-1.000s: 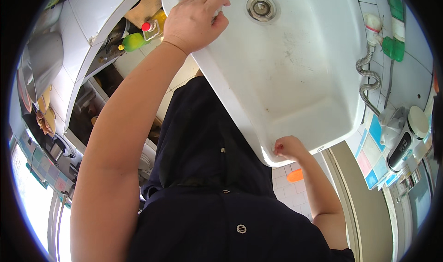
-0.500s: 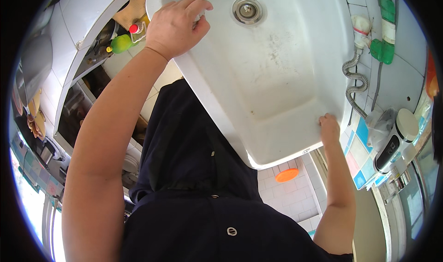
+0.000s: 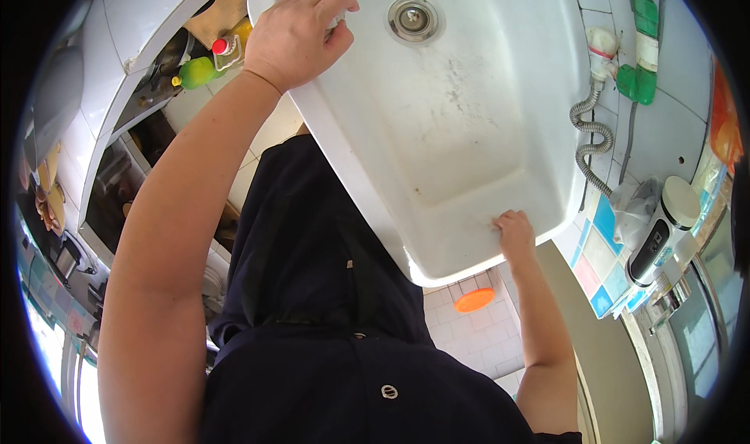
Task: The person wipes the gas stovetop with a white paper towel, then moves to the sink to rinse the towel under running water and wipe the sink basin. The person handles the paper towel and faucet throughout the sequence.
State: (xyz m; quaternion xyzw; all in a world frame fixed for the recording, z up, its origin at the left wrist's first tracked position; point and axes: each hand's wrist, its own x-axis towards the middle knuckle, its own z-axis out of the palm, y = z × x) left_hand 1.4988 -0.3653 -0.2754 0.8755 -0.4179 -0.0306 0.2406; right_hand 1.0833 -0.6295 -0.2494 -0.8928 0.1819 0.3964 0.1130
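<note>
A white sink (image 3: 469, 155) fills the upper middle, with dark smudges on its basin floor and a round metal drain (image 3: 414, 19) at the far end. My left hand (image 3: 293, 37) is over the sink's left rim, its fingers curled round a small white wad (image 3: 337, 22), whose material I cannot make out. At the sink's near right part, my right hand (image 3: 516, 234) presses its bent, closed fingertips on the white surface; whatever lies under them is hidden.
A corrugated metal hose (image 3: 591, 135) runs along the wall right of the sink. A white and black cylindrical device (image 3: 664, 229) is at the right. Bottles, one with a green body (image 3: 197, 73), stand at left. An orange disc (image 3: 474, 300) lies below the sink's near edge.
My right hand has slid left and slightly nearer along the sink's near end. My left hand keeps its grip on the white wad at the left rim.
</note>
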